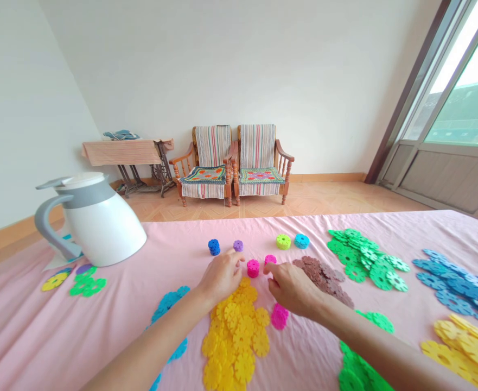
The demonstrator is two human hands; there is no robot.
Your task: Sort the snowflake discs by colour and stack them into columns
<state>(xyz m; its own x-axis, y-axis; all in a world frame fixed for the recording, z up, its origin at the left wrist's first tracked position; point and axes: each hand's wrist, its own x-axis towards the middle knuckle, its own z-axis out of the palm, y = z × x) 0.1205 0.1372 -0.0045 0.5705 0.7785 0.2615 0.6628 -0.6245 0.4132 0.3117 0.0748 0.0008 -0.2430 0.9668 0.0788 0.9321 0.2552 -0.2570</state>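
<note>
Pink snowflake-disc stack [253, 267] stands on the pink-clothed worktop [182, 244] between two hands. The left hand [221, 277], loosely curled with nothing seen in it, is just left of the stack. The right hand [292, 289], fingers bent and its grasp unclear, is just right. Notched yellow plastic discs [234, 331] lie heaped just nearer than the stack. A lidded white jug [100, 220] sits well left, contents hidden.

1. Hands: two, left hand [221, 276], right hand [292, 288].
2. Small disc stacks: six, blue stack [214, 247], purple stack [238, 245], lime stack [283, 241], cyan stack [301, 240], near pink stack [253, 268], far pink stack [270, 259].
3. Single-colour loose heaps: eight, middle yellow heap [234, 331], right yellow heap [466, 342], far green heap [364, 258], near green heap [361, 364], brown heap [324, 274], blue heap [454, 282], cyan heap [169, 301], magenta heap [279, 316].
4. White jug [104, 222]: one.
</note>
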